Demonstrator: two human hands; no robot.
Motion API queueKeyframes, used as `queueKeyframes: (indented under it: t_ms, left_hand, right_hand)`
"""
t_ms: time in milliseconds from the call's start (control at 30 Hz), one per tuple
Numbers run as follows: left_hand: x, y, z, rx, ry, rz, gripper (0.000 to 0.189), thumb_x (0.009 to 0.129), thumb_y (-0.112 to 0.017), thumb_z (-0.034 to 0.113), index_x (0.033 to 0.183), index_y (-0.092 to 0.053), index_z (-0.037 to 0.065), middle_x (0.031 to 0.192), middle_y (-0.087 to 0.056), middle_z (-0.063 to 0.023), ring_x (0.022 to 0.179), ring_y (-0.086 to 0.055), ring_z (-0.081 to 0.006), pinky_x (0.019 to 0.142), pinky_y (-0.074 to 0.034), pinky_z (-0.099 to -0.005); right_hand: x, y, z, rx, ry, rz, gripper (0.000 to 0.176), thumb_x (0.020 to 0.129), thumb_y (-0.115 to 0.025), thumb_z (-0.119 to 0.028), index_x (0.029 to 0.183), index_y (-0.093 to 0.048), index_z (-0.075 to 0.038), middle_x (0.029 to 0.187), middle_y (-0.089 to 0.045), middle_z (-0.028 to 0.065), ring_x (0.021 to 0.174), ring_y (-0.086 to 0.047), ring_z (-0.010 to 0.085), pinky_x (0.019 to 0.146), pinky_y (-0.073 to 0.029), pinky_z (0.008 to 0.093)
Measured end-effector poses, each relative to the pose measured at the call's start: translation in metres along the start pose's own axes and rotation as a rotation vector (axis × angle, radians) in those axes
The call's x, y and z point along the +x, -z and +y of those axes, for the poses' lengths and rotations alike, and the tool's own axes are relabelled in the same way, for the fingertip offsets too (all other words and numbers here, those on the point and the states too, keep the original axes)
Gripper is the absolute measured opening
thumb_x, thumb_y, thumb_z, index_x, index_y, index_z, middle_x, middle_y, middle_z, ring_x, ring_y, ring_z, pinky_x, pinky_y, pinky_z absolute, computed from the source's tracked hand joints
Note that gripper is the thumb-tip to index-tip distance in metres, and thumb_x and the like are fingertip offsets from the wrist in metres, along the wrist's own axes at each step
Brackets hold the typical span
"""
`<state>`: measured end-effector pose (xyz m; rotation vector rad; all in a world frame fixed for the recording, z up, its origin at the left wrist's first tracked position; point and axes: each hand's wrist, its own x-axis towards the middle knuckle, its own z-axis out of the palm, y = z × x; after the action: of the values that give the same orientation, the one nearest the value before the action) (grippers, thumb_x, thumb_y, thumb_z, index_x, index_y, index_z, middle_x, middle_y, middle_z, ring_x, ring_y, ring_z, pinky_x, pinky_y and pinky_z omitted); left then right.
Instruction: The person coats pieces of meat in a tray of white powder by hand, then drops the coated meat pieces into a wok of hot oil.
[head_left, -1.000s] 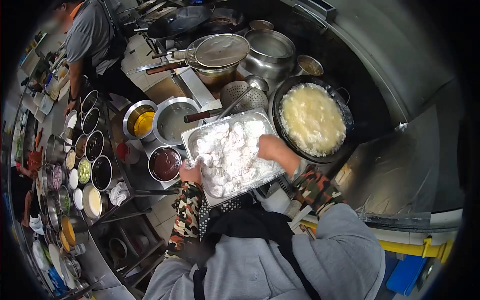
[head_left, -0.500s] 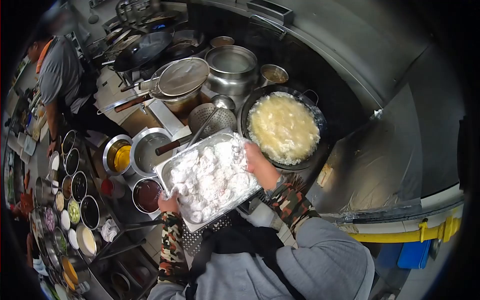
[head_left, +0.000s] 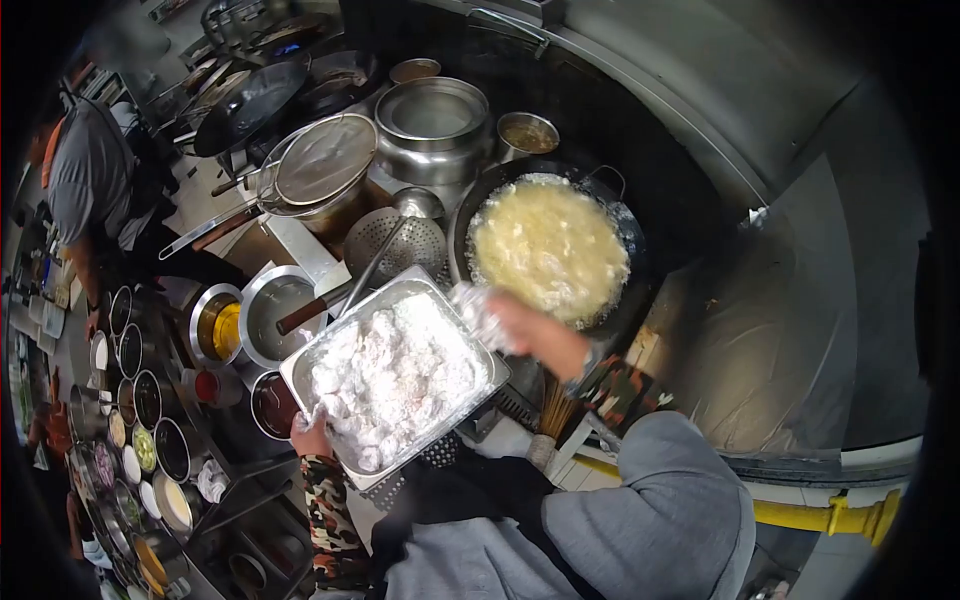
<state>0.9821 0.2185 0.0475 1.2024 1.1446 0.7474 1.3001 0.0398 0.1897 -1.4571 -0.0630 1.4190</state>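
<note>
A metal tray (head_left: 300, 372) full of white, flour-coated pieces (head_left: 385, 370) is tilted in front of my body. My left hand (head_left: 312, 436) grips its lower left edge, fingers closed on the rim. Past the tray's right side, my right hand (head_left: 525, 325) holds a white floury piece (head_left: 482, 312), its fingers closed around it and blurred. That hand is by the near left rim of a black wok (head_left: 462, 232), where pale yellow oil (head_left: 548, 245) foams.
A perforated ladle (head_left: 396, 240), a round strainer (head_left: 327, 160) and a large steel pot (head_left: 433, 115) stand left of the wok. Small bowls of ingredients (head_left: 145, 450) fill the left counter. A person in a grey shirt (head_left: 92, 170) stands at the upper left.
My right hand has left the tray's inside edge and moved right towards the wok with a floury piece. The view has shifted, and my left hand still holds the tray.
</note>
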Motion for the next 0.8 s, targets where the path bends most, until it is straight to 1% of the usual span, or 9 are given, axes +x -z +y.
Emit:
queueKeyframes:
  t_ms: [67, 100, 167, 267, 400, 533, 667, 767, 800]
  left_hand:
    - [0.004, 0.003, -0.005, 0.002, -0.007, 0.001, 0.025, 0.072, -0.059, 0.006, 0.093, -0.052, -0.007, 0.086, -0.057, -0.0087, 0.074, -0.053, -0.0149, 0.067, -0.041, -0.0247]
    - [0.005, 0.003, -0.007, -0.001, -0.016, 0.005, 0.025, 0.072, -0.059, 0.006, 0.093, -0.052, -0.007, 0.087, -0.058, -0.0090, 0.075, -0.053, -0.0154, 0.068, -0.041, -0.0251]
    - [0.000, -0.001, 0.007, 0.040, -0.024, -0.017, 0.026, 0.072, -0.059, 0.006, 0.093, -0.052, -0.007, 0.087, -0.058, -0.0094, 0.075, -0.053, -0.0156, 0.068, -0.041, -0.0252]
    - [-0.001, -0.003, 0.014, 0.112, -0.086, -0.028, 0.026, 0.072, -0.058, 0.006, 0.093, -0.052, -0.007, 0.086, -0.058, -0.0098, 0.075, -0.053, -0.0157, 0.068, -0.041, -0.0253]
    - [0.001, -0.003, 0.015, 0.211, -0.130, -0.031, 0.024, 0.072, -0.057, 0.006, 0.091, -0.052, -0.007, 0.084, -0.058, -0.0098, 0.074, -0.053, -0.0149, 0.068, -0.041, -0.0251]
    - [0.000, -0.004, 0.018, 0.214, -0.103, -0.047, 0.025, 0.070, -0.059, 0.005, 0.091, -0.052, -0.006, 0.084, -0.059, -0.0097, 0.072, -0.053, -0.0148, 0.067, -0.041, -0.0251]
    - [0.004, -0.003, 0.009, 0.135, -0.098, -0.056, 0.027, 0.069, -0.061, 0.005, 0.091, -0.052, -0.006, 0.083, -0.059, -0.0095, 0.072, -0.054, -0.0146, 0.067, -0.041, -0.0252]
    - [0.002, -0.004, 0.010, 0.165, -0.122, -0.036, 0.028, 0.068, -0.063, 0.005, 0.092, -0.052, -0.006, 0.084, -0.059, -0.0089, 0.074, -0.054, -0.0144, 0.067, -0.042, -0.0257]
    - [-0.004, -0.007, 0.022, 0.209, -0.108, -0.056, 0.028, 0.069, -0.062, 0.005, 0.092, -0.053, -0.006, 0.085, -0.059, -0.0090, 0.074, -0.055, -0.0146, 0.068, -0.042, -0.0256]
  right_hand:
    - [0.010, -0.025, 0.038, -0.021, 0.038, -0.212, 0.031, 0.079, -0.041, -0.011, 0.108, -0.044, 0.001, 0.087, -0.055, 0.0169, 0.068, -0.056, 0.0198, 0.043, -0.044, 0.0276]
    - [0.018, -0.037, 0.055, -0.072, 0.051, -0.250, 0.021, 0.079, -0.044, -0.011, 0.098, -0.049, -0.003, 0.072, -0.056, 0.0108, 0.054, -0.053, 0.0198, 0.037, -0.040, 0.0315]
    - [0.029, -0.058, 0.083, -0.415, 0.246, -0.042, 0.028, 0.071, -0.043, 0.002, 0.098, -0.051, -0.001, 0.079, -0.058, 0.0120, 0.065, -0.054, 0.0184, 0.055, -0.044, 0.0320]
    - [0.031, -0.068, 0.096, -0.359, 0.423, 0.010, 0.028, 0.069, -0.046, 0.000, 0.097, -0.053, 0.001, 0.078, -0.057, 0.0119, 0.069, -0.053, 0.0172, 0.061, -0.042, 0.0292]
    - [0.033, -0.065, 0.089, -0.162, 0.367, 0.022, 0.030, 0.072, -0.044, -0.004, 0.099, -0.053, 0.000, 0.074, -0.056, 0.0099, 0.062, -0.050, 0.0166, 0.056, -0.041, 0.0289]
    - [0.005, -0.055, 0.059, -0.267, 0.281, 0.241, 0.027, 0.075, -0.042, -0.007, 0.098, -0.053, 0.002, 0.067, -0.054, 0.0086, 0.054, -0.047, 0.0146, 0.048, -0.039, 0.0289]
    - [0.040, 0.004, 0.049, -0.447, 0.751, 0.431, 0.016, 0.074, -0.044, -0.005, 0.083, -0.055, 0.003, 0.067, -0.055, 0.0079, 0.055, -0.047, 0.0135, 0.049, -0.040, 0.0285]
    - [-0.006, 0.034, -0.001, -0.604, 0.840, 0.602, 0.013, 0.071, -0.046, -0.003, 0.078, -0.054, 0.005, 0.067, -0.057, 0.0099, 0.058, -0.050, 0.0152, 0.055, -0.043, 0.0282]
    - [-0.029, 0.037, -0.018, -0.826, 0.693, 0.767, 0.016, 0.071, -0.046, -0.002, 0.082, -0.054, 0.006, 0.074, -0.058, 0.0128, 0.067, -0.054, 0.0183, 0.062, -0.044, 0.0291]
